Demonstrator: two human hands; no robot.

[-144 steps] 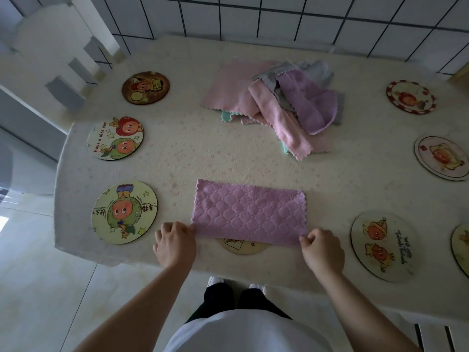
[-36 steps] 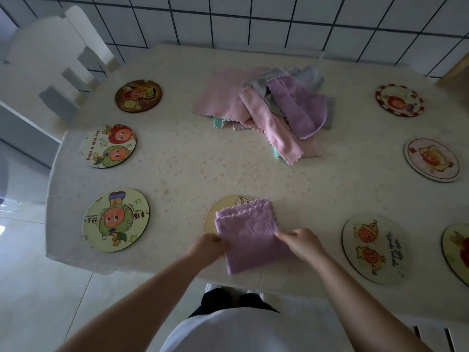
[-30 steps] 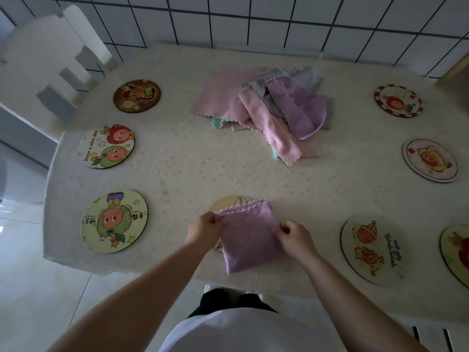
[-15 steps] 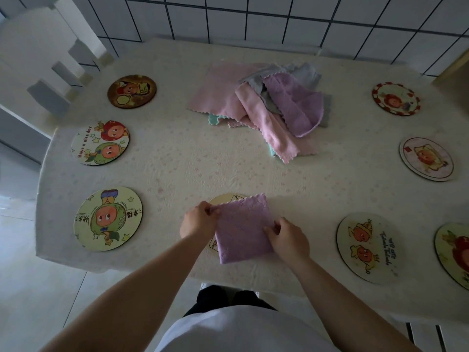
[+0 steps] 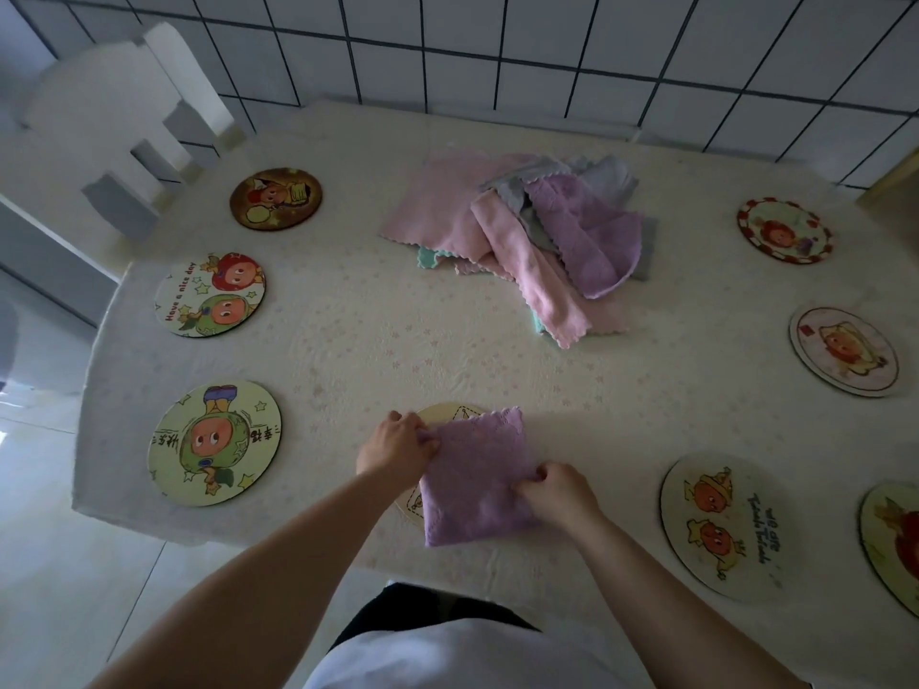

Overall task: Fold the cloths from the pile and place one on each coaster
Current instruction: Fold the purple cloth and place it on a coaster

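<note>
A purple cloth (image 5: 477, 477), folded into a small square, lies over a pale coaster (image 5: 445, 414) at the table's near edge, hiding most of it. My left hand (image 5: 395, 447) pinches the cloth's left edge. My right hand (image 5: 559, 492) grips its right edge. The pile of cloths (image 5: 527, 231), pink, purple, grey and teal, lies loose at the far middle of the table.
Cartoon coasters ring the table: three on the left (image 5: 215, 442) (image 5: 210, 294) (image 5: 276, 198), others on the right (image 5: 723, 524) (image 5: 844, 350) (image 5: 784, 229) (image 5: 895, 539). A white chair (image 5: 99, 116) stands at the far left. A tiled wall lies behind. The table's near edge runs below my hands.
The long purple strip has been folded into a small square. Since half a second ago both hands keep hold of its side edges over the coaster, shifting it only slightly.
</note>
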